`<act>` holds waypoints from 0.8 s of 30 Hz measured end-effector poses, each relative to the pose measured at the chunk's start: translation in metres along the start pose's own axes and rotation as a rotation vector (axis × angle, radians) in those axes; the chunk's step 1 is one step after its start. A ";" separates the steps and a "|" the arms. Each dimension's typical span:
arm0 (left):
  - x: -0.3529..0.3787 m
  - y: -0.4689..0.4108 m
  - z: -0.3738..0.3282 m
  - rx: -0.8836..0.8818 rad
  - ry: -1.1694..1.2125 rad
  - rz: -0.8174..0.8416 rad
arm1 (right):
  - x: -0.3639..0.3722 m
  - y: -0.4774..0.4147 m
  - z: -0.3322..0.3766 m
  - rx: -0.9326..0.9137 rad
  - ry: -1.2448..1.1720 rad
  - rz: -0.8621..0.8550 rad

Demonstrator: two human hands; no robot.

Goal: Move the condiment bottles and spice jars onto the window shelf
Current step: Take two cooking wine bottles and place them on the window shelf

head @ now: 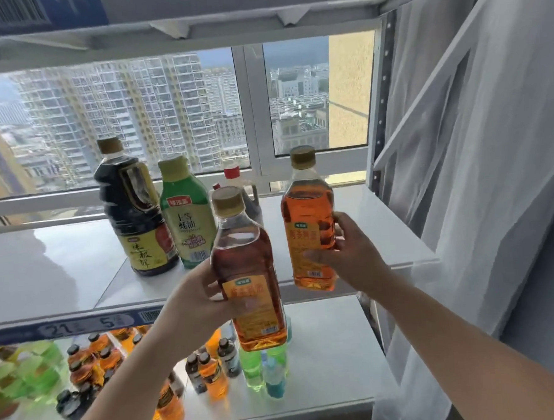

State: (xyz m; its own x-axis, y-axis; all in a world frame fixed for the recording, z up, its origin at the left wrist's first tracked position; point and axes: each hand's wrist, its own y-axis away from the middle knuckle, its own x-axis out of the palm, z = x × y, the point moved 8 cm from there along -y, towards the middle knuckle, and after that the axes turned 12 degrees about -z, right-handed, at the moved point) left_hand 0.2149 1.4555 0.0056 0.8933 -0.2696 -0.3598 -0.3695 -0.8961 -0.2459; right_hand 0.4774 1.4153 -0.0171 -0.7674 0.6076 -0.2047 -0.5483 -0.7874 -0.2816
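My left hand (196, 297) grips an amber oil bottle (245, 271) with a gold cap, held in the air in front of the window shelf (60, 267). Another amber oil bottle (309, 220) is in my right hand (344, 254), its base at the shelf's front right edge. Standing on the shelf are a dark soy sauce bottle (131, 213), a green oyster sauce bottle (187, 216), and behind them a red-capped bottle (234, 180), mostly hidden.
The lower shelf (328, 353) holds several small amber, dark and green bottles (211, 368) toward the left and middle. A white sheer curtain (495, 161) hangs at the right over the rack's metal upright. The window glass is right behind the shelf.
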 end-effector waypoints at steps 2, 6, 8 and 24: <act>0.003 -0.008 0.005 -0.002 -0.006 -0.001 | 0.006 -0.018 -0.006 0.007 -0.003 0.019; 0.002 -0.021 0.010 0.001 -0.025 -0.006 | 0.020 -0.052 -0.016 0.040 -0.024 0.043; 0.001 -0.026 0.011 0.006 -0.039 0.001 | 0.027 -0.065 -0.022 0.069 -0.049 0.038; -0.002 -0.061 0.030 0.000 -0.068 0.070 | 0.075 -0.131 -0.036 0.070 0.019 0.154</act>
State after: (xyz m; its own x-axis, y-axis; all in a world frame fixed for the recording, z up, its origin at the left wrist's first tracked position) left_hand 0.2281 1.5211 -0.0060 0.8457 -0.3067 -0.4366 -0.4302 -0.8761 -0.2178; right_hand 0.5034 1.5676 -0.0290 -0.8381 0.4806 -0.2581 -0.4472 -0.8762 -0.1797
